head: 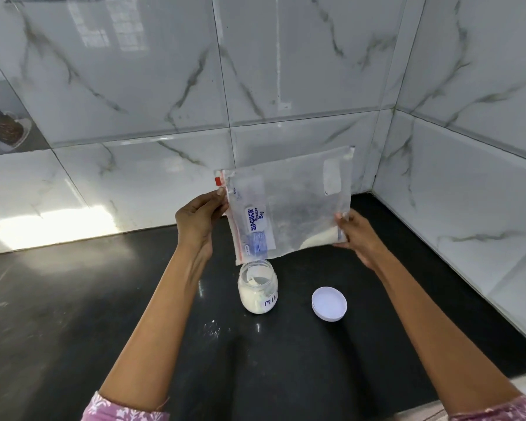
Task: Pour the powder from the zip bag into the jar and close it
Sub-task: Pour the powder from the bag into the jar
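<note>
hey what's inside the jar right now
White powder fills the lower part of the jar, with some clinging near its open mouth. The zip bag corner hangs over the rim, hiding part of the opening.

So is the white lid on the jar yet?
No, the white lid lies on the black counter beside the open jar.

The zip bag [289, 205] carries a white label printed in blue: "ZIPOUCH", with "Freezer Bag" in script beside it, the words running sideways as the bag hangs turned. A tiny word by the red zip strip is too small to read. The jar [258, 291] wears a white label, handwritten in blue, showing "MIL" before it curves away.
</note>
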